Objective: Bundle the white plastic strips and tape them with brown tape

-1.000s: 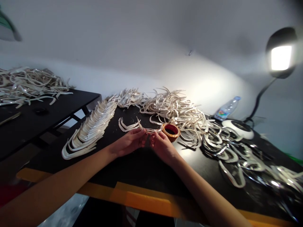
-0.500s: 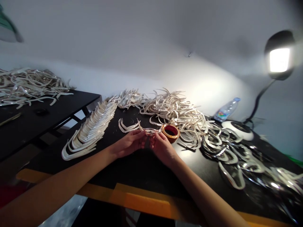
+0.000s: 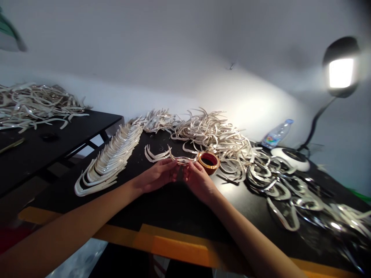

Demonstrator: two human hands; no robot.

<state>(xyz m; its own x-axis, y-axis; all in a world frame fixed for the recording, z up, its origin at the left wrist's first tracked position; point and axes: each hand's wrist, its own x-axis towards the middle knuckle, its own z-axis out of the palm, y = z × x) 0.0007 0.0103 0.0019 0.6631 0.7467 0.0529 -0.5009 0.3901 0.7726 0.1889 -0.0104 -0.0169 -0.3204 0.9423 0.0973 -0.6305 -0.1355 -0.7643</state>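
Observation:
Both hands meet over the middle of the black table (image 3: 174, 208). My left hand (image 3: 158, 175) and my right hand (image 3: 198, 179) pinch a thin curved pale strip (image 3: 183, 159) between their fingertips, holding it just above the table. A small round orange-rimmed tin (image 3: 209, 161) with a dark red inside sits right beside my right hand. Two or three loose curved strips (image 3: 155, 154) lie just beyond my left hand.
A neat row of stacked curved strips (image 3: 111, 160) runs along the left. A tangled heap of strips (image 3: 214, 135) lies behind, shiny loops (image 3: 278, 183) spread right. A water bottle (image 3: 276, 134) and a lit desk lamp (image 3: 340, 73) stand at far right. Another strip-laden table (image 3: 43, 135) is left.

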